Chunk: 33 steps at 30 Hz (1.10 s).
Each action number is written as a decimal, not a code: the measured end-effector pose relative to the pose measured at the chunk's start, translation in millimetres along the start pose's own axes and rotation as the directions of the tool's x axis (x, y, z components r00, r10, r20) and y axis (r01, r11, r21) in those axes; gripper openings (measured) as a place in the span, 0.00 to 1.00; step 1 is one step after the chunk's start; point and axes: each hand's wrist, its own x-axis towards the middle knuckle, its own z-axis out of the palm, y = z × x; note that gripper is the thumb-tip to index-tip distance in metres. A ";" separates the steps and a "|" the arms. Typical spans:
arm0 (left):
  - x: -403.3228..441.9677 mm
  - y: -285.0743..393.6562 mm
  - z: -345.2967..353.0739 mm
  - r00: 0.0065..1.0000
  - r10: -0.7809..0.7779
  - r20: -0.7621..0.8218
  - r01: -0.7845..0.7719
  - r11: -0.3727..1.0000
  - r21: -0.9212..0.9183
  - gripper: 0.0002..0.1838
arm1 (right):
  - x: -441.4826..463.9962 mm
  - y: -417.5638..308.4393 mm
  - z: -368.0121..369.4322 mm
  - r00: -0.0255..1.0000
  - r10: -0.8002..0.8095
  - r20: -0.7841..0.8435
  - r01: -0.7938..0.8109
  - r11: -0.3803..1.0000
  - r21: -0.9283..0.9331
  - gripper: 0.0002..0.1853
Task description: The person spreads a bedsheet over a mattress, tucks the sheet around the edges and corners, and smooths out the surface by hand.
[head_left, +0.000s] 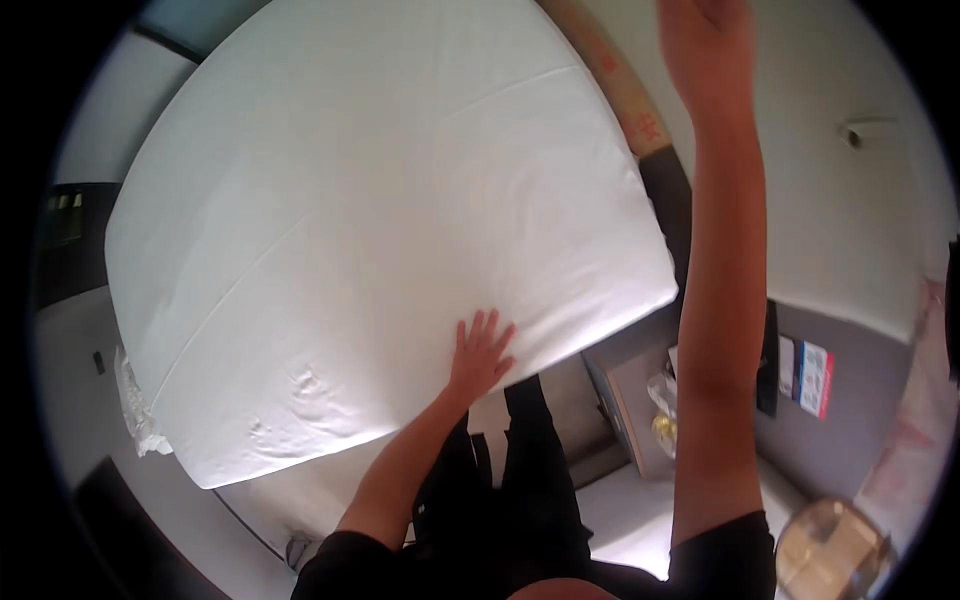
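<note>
A white sheet (380,200) covers a large mattress that fills most of the view. It lies fairly smooth, with a few small wrinkles near the close left corner and long faint creases. My left hand (481,352) rests flat on the sheet near the mattress's close edge, fingers spread, holding nothing. My right arm stretches up past the right side of the bed. At the upper edge of the view, my right hand (708,50) is cut off and its fingers are hidden, so what it touches or holds cannot be seen.
A tan board with red marks (625,95) runs along the mattress's right side. At right are an open-fronted cabinet (625,410) with plastic bags, colourful cards (815,380) and a round wooden-looking object (832,555). Crumpled white fabric (138,410) hangs at the left edge.
</note>
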 end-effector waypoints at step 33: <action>-372.1 -119.7 88.5 0.979 0.078 0.190 -0.048 0.986 -0.158 0.19 | -670.7 -177.4 -72.5 -0.045 0.866 0.498 -0.523 0.404 -0.750 0.16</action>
